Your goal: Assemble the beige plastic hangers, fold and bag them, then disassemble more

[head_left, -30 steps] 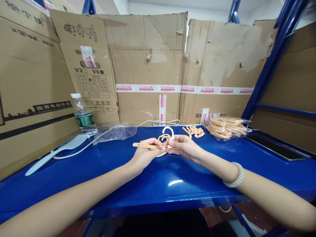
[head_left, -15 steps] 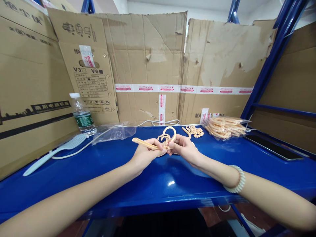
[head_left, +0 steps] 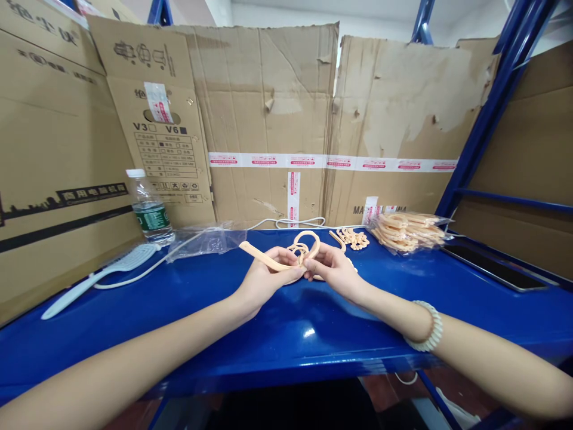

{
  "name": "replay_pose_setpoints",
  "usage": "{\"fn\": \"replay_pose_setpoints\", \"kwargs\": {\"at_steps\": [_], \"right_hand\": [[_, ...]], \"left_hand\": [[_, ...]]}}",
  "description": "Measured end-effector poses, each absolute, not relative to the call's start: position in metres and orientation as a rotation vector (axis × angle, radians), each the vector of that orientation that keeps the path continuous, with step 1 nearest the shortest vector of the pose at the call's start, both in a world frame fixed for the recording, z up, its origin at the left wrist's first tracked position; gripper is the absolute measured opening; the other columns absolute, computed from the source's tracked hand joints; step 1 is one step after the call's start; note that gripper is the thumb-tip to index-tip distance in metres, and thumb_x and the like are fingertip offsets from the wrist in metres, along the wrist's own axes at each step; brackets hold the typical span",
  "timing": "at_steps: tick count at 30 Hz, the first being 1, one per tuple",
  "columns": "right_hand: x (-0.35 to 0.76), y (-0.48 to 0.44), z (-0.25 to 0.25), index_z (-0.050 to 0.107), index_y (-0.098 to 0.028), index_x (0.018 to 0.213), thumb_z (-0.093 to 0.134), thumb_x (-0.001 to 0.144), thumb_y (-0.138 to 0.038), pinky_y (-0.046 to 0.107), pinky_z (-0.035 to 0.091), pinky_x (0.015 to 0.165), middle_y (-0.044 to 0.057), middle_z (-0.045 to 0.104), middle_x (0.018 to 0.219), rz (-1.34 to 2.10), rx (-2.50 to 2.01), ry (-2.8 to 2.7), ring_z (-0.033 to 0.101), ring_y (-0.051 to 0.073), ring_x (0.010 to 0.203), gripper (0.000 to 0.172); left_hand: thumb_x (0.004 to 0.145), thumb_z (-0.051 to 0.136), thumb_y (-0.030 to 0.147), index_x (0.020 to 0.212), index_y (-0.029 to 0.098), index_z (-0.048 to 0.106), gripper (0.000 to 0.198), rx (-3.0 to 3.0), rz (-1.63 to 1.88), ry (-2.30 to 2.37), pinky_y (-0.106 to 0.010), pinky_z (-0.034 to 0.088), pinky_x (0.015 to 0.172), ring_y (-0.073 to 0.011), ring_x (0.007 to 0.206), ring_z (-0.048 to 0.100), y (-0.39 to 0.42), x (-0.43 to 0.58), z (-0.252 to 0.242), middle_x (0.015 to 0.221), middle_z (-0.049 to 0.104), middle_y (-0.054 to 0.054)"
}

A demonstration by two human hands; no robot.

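Note:
Over the middle of the blue table, both hands meet around peach-coloured parts that look like plastic. My left hand (head_left: 268,272) is closed on a long peach strip (head_left: 254,253), whose free end points up and left. My right hand (head_left: 333,269) pinches a curved peach hook (head_left: 308,235) that arches above the fingertips. The two parts come together at the fingertips, but fingers hide the joint. Just behind the hands lie more curved peach pieces (head_left: 295,246), partly covered by them. To the right, a bent peach piece (head_left: 338,240) lies next to several small peach pieces (head_left: 356,238).
Clear bags of peach parts (head_left: 407,232) sit at the back right, beside a dark flat device (head_left: 495,266). A water bottle (head_left: 151,209), a pale hairbrush (head_left: 107,275), a white cable (head_left: 134,278) and a clear plastic bag (head_left: 208,240) occupy the left. Cardboard (head_left: 268,119) walls the back.
The strip in my left hand has turned slightly, showing a broader face, with its free end a bit higher. Both hands stay in nearly the same place, still holding the parts together.

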State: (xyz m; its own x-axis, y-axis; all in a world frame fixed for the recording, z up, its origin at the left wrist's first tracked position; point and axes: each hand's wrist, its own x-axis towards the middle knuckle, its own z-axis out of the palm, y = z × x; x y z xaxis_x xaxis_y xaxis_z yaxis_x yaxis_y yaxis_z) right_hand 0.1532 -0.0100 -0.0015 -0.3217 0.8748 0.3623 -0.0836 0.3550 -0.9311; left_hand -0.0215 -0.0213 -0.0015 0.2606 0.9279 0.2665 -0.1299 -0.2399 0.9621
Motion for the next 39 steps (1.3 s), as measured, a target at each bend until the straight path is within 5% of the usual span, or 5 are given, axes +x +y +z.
{"fn": "replay_pose_setpoints", "kwargs": {"at_steps": [21, 25, 32, 35, 39], "right_hand": [[0.161, 0.0, 0.005, 0.068, -0.017, 0.078, 0.08, 0.064, -0.054, 0.026, 0.047, 0.057, 0.003, 0.069, 0.067, 1.062, -0.831, -1.711, 0.059, 0.013, 0.057, 0.042], [0.19, 0.021, 0.024, 0.068, -0.016, 0.077, 0.06, 0.079, -0.065, 0.028, 0.048, 0.059, 0.005, 0.067, 0.065, 0.83, -0.893, -1.737, 0.058, 0.013, 0.056, 0.05], [0.266, 0.064, 0.039, 0.07, -0.019, 0.07, 0.073, 0.069, -0.026, 0.034, 0.044, 0.073, 0.005, 0.067, 0.07, 0.326, -1.135, -1.957, 0.059, 0.022, 0.075, 0.008], [0.274, 0.075, 0.028, 0.072, -0.019, 0.069, 0.074, 0.06, -0.008, 0.036, 0.042, 0.084, 0.006, 0.069, 0.077, 0.29, -1.181, -2.143, 0.06, 0.024, 0.085, 0.015], [0.271, 0.084, 0.014, 0.066, -0.016, 0.07, 0.074, 0.072, -0.017, 0.039, 0.043, 0.088, 0.004, 0.065, 0.083, 0.318, -1.171, -2.262, 0.058, 0.02, 0.088, 0.008]], "left_hand": [[0.056, 0.089, 0.014, 0.079, 0.012, 0.065, 0.034, 1.18, 1.14, 0.801, -0.031, 0.054, 0.082, -0.019, 0.081, 0.07, -0.022, -0.021, 0.001, 0.076, 0.072, -0.005], [0.057, 0.088, 0.011, 0.078, 0.013, 0.064, 0.032, 1.117, 1.146, 0.821, -0.028, 0.055, 0.078, -0.0161, 0.076, 0.07, -0.023, -0.021, 0.003, 0.074, 0.072, -0.004], [0.062, 0.083, 0.006, 0.079, 0.013, 0.065, 0.026, 1.013, 1.194, 0.816, -0.023, 0.056, 0.079, -0.014, 0.076, 0.07, -0.02, -0.022, 0.005, 0.073, 0.071, -0.003], [0.063, 0.082, 0.003, 0.077, 0.013, 0.065, 0.024, 0.995, 1.202, 0.808, -0.023, 0.057, 0.08, -0.0133, 0.075, 0.07, -0.019, -0.022, 0.005, 0.072, 0.071, -0.003], [0.064, 0.081, 0.002, 0.076, 0.013, 0.064, 0.024, 0.99, 1.213, 0.793, -0.023, 0.058, 0.082, -0.0137, 0.078, 0.071, -0.02, -0.022, 0.006, 0.073, 0.072, -0.004]]}}
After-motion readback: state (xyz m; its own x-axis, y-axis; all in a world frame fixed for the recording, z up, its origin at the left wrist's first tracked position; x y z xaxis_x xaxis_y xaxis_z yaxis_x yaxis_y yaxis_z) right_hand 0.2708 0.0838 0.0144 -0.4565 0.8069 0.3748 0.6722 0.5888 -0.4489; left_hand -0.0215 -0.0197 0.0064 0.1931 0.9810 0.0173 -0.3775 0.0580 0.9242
